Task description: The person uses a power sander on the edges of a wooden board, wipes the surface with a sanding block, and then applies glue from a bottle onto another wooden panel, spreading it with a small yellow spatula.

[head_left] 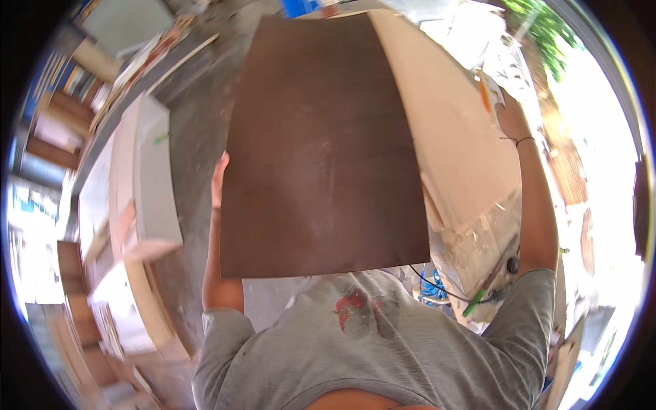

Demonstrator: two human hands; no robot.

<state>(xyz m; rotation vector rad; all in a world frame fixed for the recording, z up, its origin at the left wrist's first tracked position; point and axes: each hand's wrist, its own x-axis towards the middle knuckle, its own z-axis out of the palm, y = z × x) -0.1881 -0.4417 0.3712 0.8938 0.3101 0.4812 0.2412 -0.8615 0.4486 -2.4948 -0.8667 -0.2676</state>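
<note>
A large dark brown board (321, 143) fills the middle of the view, held up in front of my grey shirt. My left hand (219, 179) grips its left edge, with the fingers hidden behind the board. A wider pale beige board (458, 150) lies under and to the right of it. My right hand (510, 115), a thin band on its wrist, reaches out to the far right edge of that pale board, beside a small white and orange object (490, 92). Whether its fingers close on anything is unclear.
White cabinet parts (152, 179) and pale wooden panels stand on the left beside the grey floor (198, 130). A green-handled tool (476, 299) with a black cable lies at the lower right on a spattered surface. Greenery (547, 27) shows at the top right.
</note>
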